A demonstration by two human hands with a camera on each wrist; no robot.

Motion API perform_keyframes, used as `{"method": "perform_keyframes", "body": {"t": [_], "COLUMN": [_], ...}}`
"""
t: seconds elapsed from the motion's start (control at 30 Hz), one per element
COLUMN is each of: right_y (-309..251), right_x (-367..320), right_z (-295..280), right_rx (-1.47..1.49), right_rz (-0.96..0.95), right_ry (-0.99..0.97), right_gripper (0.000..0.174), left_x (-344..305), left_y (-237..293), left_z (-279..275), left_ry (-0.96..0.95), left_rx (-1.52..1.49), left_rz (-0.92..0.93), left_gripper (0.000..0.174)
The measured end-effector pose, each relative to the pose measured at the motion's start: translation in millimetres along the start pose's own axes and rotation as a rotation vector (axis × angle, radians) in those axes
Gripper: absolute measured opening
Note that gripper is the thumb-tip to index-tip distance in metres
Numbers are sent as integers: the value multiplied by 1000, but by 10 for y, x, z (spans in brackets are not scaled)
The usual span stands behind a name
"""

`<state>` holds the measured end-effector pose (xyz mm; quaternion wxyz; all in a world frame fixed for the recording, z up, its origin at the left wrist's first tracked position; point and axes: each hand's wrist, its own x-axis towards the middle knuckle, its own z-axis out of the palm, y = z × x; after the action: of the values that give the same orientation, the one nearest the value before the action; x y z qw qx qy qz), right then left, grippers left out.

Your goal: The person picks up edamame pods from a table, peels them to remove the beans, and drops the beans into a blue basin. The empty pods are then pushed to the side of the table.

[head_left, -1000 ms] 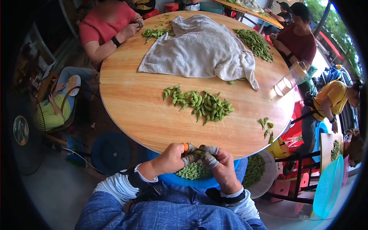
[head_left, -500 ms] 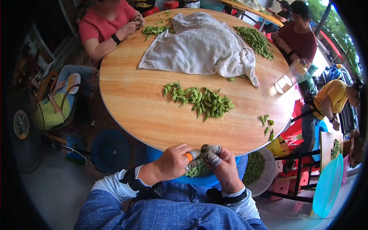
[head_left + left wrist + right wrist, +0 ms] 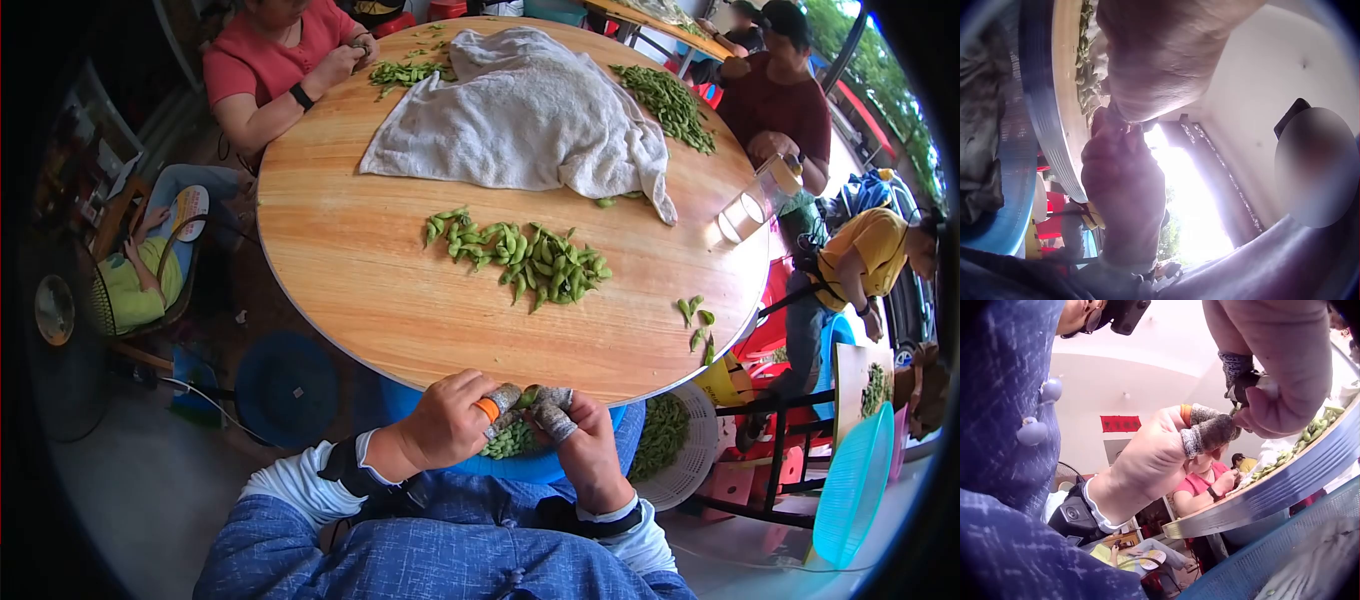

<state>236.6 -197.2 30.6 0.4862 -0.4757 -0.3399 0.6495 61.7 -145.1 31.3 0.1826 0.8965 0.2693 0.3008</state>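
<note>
Just beyond the lap, near the table's front edge, my two hands meet fingertip to fingertip. Between them is a green edamame pod (image 3: 527, 398), mostly covered by the fingers. My left hand (image 3: 448, 425) pinches it from the left, with grey finger sleeves (image 3: 1207, 436) and an orange band (image 3: 488, 408) on its fingers. From the other side my right hand (image 3: 593, 450) pinches it too, its thumb and finger in grey sleeves. Below them, a blue basin (image 3: 535, 470) holds shelled green beans (image 3: 508, 441), partly hidden by the hands.
A pile of edamame pods (image 3: 540, 265) lies on the round wooden table (image 3: 350, 270), with a few loose pods (image 3: 697, 325) to the right. Behind are a greyish towel (image 3: 520, 120) and a clear jug (image 3: 745, 215). A white basket (image 3: 690, 450) of pods stands right of the basin. Other people sit around.
My left hand has rolled so its knuckles face up more. The fingertips bunched together half a second ago; the green pod now shows between them. At right, the dark-red-shirted person's hand has come down by the jug.
</note>
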Motion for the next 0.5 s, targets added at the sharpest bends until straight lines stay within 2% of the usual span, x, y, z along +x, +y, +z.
{"method": "perform_keyframes", "body": {"t": [0.13, 0.23, 0.33, 0.43, 0.5], "right_y": [12, 16, 26, 5, -22], "right_x": [11, -1, -30, -35, -30], "right_z": [25, 18, -19, -29, 2], "right_rx": [20, 30, 3, -23, -31], "right_rz": [-46, -37, -6, -21, -36], "right_ry": [14, 18, 23, 17, 17], "right_gripper": [17, 17, 17, 15, 13], "left_x": [3, 14, 47, 41, 29], "left_y": [22, 50, 64, 48, 40], "left_z": [30, 4, 8, 27, 44], "left_ry": [33, 12, 22, -12, -14], "left_rx": [82, 101, 99, 109, 111], "left_rz": [64, 57, 43, 78, 89], "left_gripper": [31, 15, 12, 31, 31]}}
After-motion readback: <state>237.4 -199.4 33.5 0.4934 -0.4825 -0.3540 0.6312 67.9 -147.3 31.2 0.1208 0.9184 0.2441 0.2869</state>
